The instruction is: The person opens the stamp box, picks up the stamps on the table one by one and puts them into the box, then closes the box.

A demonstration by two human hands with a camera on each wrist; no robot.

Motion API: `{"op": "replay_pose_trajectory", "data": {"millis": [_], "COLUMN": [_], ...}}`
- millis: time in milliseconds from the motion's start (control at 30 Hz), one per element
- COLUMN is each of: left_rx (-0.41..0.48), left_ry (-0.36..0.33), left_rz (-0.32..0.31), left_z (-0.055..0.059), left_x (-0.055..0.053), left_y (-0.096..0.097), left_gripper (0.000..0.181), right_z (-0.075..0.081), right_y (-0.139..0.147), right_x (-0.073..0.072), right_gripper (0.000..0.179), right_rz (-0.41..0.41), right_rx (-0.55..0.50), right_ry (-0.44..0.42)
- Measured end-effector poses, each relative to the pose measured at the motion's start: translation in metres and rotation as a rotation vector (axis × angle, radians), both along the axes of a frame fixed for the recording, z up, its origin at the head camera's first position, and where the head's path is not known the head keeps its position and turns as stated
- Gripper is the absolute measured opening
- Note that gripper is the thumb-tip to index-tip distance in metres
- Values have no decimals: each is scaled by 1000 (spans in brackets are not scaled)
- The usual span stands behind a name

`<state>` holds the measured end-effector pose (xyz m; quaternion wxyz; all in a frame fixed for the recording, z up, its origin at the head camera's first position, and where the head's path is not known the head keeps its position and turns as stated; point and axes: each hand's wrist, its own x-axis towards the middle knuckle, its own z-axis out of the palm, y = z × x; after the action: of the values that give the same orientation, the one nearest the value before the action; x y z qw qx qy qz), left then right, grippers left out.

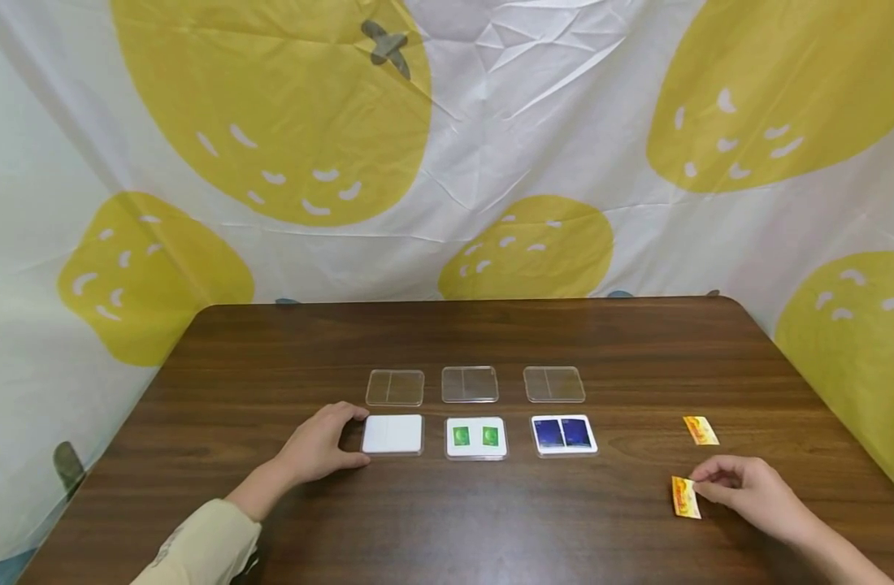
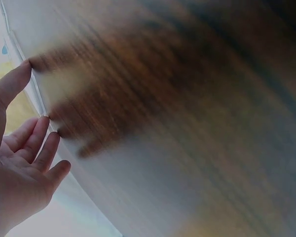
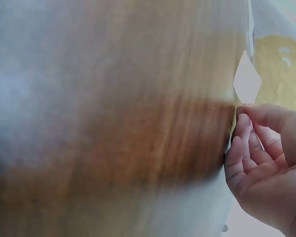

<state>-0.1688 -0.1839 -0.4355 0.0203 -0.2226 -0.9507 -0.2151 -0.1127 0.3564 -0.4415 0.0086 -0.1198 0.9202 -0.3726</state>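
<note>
My left hand (image 1: pixel 321 443) rests on the table at the left end of a clear flat case holding a white insert (image 1: pixel 392 434). Its thumb and forefinger are spread apart, with their tips right at the case's left corners. In the left wrist view the fingers (image 2: pixel 42 143) are slightly bent and touch the tabletop. Over at the right, my right hand (image 1: pixel 754 491) pinches a small orange-and-yellow printed paper (image 1: pixel 685 497) by its right edge, between thumb and forefinger. In the right wrist view this paper's pale back (image 3: pixel 247 79) stands up above the fingertips.
Right of the white insert lie a case with two green pictures (image 1: pixel 476 448) and one with two dark blue pictures (image 1: pixel 564 447). Three clear lids, including the middle lid (image 1: pixel 470 384), form a row behind. Another orange-yellow paper (image 1: pixel 701 431) lies beyond my right hand. A patterned cloth (image 1: pixel 549 146) hangs behind.
</note>
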Motion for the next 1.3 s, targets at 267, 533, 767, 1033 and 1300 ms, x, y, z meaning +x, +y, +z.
{"op": "replay_pose_trajectory", "data": {"millis": [267, 533, 767, 1033, 1300], "left_rx": [-2, -2, 3, 4, 10], "left_ry": [-1, -18, -7, 2, -1], "left_rz": [-2, 8, -2, 5, 16], "left_z": [1, 1, 1, 2, 1], "left_x": [0, 0, 1, 1, 0], "left_y": [1, 2, 3, 2, 1], "left_gripper": [55, 55, 55, 55, 56], "right_z": [2, 12, 22, 34, 41], "right_y": [4, -8, -30, -72, -133], "right_x": [-4, -7, -17, -36, -55], "right_gripper": [6, 18, 22, 18, 14], "right_rz": [94, 50, 28, 100, 173], "right_rx": [-126, -157, -166, -208, -267], "right_ry": [-97, -211, -266, -232, -194]}}
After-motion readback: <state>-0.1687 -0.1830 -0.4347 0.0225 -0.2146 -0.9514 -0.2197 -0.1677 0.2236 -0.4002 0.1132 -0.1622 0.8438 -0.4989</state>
